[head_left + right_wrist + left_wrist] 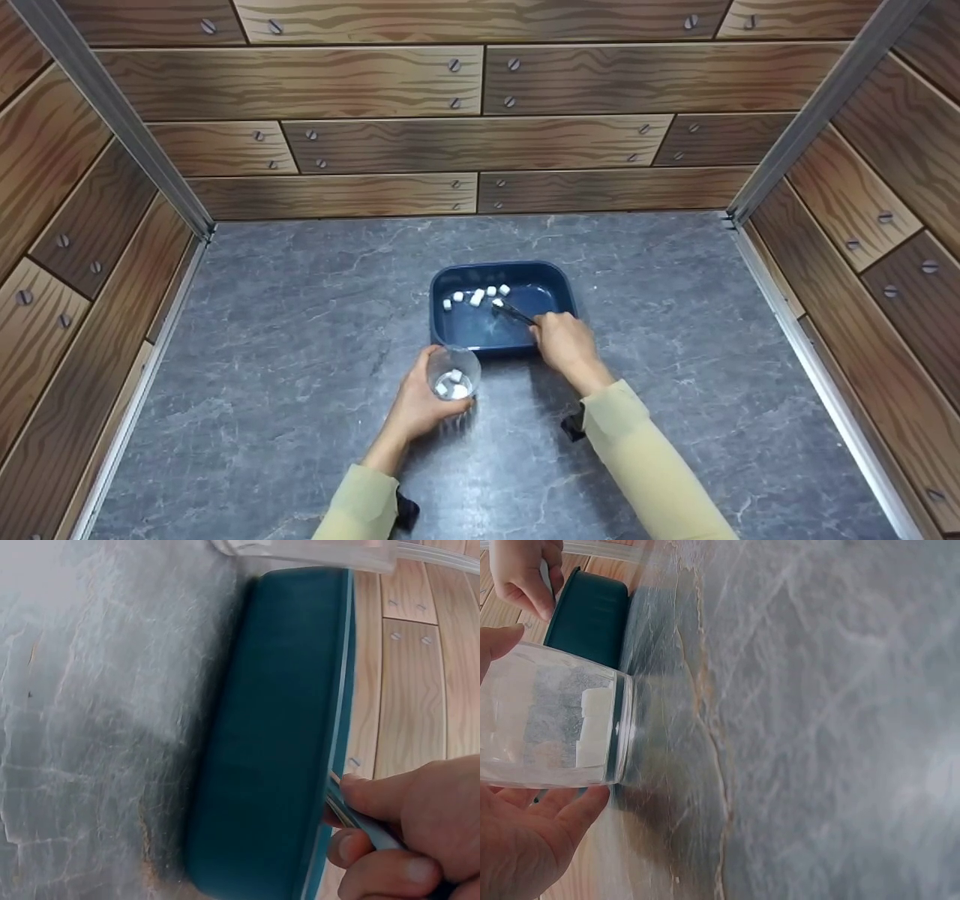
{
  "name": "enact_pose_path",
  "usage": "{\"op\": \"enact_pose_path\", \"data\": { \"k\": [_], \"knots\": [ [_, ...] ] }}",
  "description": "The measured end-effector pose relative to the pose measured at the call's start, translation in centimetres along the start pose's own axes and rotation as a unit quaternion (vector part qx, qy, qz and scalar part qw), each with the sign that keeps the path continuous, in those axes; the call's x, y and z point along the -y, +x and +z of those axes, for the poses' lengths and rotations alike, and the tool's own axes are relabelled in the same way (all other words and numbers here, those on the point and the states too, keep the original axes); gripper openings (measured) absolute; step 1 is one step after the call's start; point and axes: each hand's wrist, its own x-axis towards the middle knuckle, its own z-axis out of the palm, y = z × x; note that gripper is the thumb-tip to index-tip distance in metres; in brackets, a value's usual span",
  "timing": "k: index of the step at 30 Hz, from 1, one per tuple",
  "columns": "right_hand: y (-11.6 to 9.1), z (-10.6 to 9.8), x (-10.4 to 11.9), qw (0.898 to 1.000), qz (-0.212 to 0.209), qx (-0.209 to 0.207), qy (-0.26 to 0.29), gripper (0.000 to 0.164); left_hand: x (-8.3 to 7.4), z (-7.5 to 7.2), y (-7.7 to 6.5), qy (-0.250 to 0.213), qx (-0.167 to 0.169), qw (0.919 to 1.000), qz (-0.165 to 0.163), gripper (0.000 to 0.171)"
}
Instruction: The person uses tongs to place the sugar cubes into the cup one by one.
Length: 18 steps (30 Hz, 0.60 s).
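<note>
A dark blue rectangular dish (480, 339) holds several small white cubes (476, 298), mostly along its left and far part. My right hand (568, 346) pinches a pair of tweezers (516, 313) over the dish's near right rim. Their tips point left and down inside it, right at one white cube (498, 303). My left hand (420, 401) grips a clear cup (547, 727) between thumb and fingers, just in front of the dish's near left corner. White cubes (594, 727) lie on the cup's bottom. In the right wrist view the tweezer tips are hidden behind the dish's wall (270, 727).
A grey marbled tabletop (300, 315) spreads under everything. Wood-patterned panels (390, 142) enclose it at the back and both sides, with metal rails (817, 367) along the edges. Dark straps (574, 424) show at both wrists.
</note>
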Motion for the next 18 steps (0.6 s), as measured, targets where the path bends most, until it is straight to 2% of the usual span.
{"op": "enact_pose_path", "data": {
  "k": [9, 18],
  "knots": [
    [-1.6, -1.0, 0.7, 0.999, -0.011, -0.007, 0.046, 0.015, -0.1, -0.1, -0.1, -0.004, 0.009, 0.9998, -0.016, 0.099],
    [-3.6, -2.2, 1.0, 0.995, -0.030, -0.024, 0.095, 0.014, 0.0, 0.0, 0.0, -0.002, 0.003, 1.0000, -0.009, 0.100]
  ]
}}
